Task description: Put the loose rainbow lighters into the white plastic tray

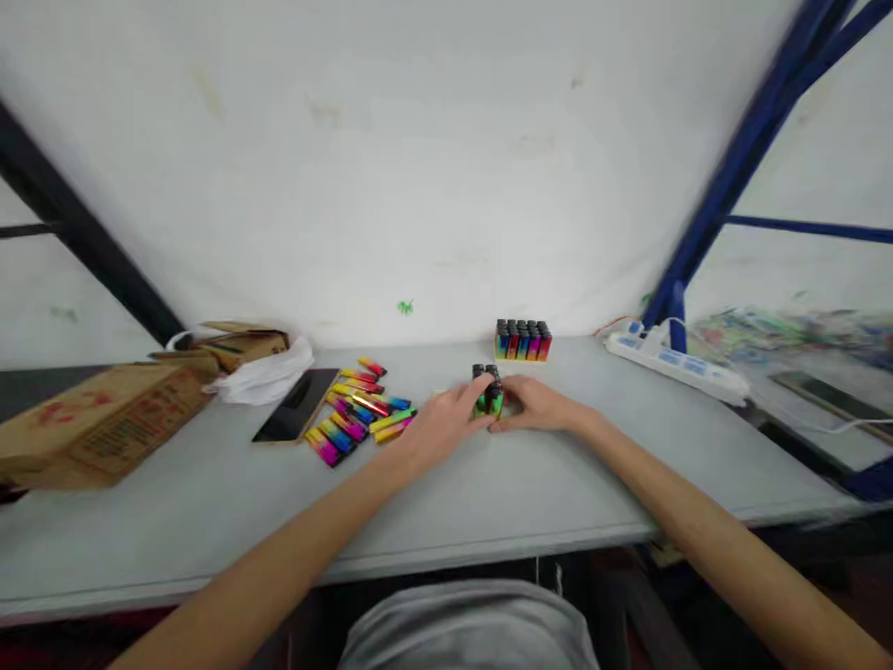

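Several black-topped lighters (495, 398) are standing clustered on the bench (558, 484), the left hand (452, 412) and right hand (536, 404) clasping them from opposite sides; loose multicoloured lighters (357, 409) are lying leftward, and a packed lighter block (523, 342) is standing near the wall (446, 186).

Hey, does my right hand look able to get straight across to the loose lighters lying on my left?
Probably not straight across: your right hand is at the small upright group, and that group and your left hand appear to stand between it and the loose lighters.
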Motion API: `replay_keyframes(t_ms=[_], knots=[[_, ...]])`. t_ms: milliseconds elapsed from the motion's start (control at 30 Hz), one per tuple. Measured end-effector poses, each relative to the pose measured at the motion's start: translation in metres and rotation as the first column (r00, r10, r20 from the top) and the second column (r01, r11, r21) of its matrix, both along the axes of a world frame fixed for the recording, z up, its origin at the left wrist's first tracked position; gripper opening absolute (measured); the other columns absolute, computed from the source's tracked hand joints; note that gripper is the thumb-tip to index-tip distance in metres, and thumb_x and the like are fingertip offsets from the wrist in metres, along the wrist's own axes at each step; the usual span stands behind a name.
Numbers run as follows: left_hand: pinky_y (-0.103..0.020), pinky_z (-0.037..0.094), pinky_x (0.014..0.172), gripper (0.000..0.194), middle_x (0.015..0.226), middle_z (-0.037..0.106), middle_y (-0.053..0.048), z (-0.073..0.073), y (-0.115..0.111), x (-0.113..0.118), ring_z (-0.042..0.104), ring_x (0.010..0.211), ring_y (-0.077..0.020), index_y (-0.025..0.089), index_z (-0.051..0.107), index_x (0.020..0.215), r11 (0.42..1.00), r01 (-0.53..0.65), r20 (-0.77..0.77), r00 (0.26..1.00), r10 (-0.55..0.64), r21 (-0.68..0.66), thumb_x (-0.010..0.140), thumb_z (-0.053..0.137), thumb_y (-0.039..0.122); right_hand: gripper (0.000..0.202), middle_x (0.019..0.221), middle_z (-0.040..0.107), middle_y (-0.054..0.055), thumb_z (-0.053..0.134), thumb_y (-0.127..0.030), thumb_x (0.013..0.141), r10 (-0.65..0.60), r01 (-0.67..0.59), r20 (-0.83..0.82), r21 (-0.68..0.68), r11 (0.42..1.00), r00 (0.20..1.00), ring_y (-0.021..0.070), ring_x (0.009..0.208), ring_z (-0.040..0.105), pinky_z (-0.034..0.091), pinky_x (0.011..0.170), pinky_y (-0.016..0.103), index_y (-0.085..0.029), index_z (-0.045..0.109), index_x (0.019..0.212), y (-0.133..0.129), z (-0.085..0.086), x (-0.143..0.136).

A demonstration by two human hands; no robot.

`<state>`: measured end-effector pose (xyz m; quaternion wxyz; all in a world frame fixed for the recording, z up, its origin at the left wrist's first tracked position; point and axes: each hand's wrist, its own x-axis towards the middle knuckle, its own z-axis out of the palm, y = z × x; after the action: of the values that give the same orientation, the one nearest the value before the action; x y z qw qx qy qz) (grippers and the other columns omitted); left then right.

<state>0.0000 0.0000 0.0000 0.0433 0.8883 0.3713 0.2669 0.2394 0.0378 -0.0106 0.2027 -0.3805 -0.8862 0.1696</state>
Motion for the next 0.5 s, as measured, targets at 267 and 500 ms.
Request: replay_keyframes(t_ms=[267,500], knots=[[-0.041,0.055,0.096,0.058,0.126,0.067,-0.011,-0.003,0.001,-0.004,0.069,0.108,-0.0255,0.027,0.033,0.153,0.997,0.074,-0.076,0.995,-0.071,0.031,0.100,0.056,0.037,0.068,0.099,0.070,0.011,0.078,-0.066,0.075,0.005,-0.005,-0.001,0.016,1.000,1.000,0.0249,0.084,0.062,0.047,0.077,0.035,-0.013,0.065,0.116,0.001,-0.001,0.000],[-0.038,0.052,0.096,0.050,0.110,0.071,-0.010,0.028,0.022,-0.034,0.068,0.099,-0.0232,0.021,0.040,0.152,0.980,-0.137,0.055,0.990,0.130,0.141,0.103,0.043,0.031,0.062,0.090,0.065,0.006,0.078,-0.063,0.077,0.015,-0.015,0.029,0.007,1.000,0.999,0.0208,0.076,0.056,0.042,0.070,0.031,-0.014,0.065,0.112,-0.004,0.009,-0.003]])
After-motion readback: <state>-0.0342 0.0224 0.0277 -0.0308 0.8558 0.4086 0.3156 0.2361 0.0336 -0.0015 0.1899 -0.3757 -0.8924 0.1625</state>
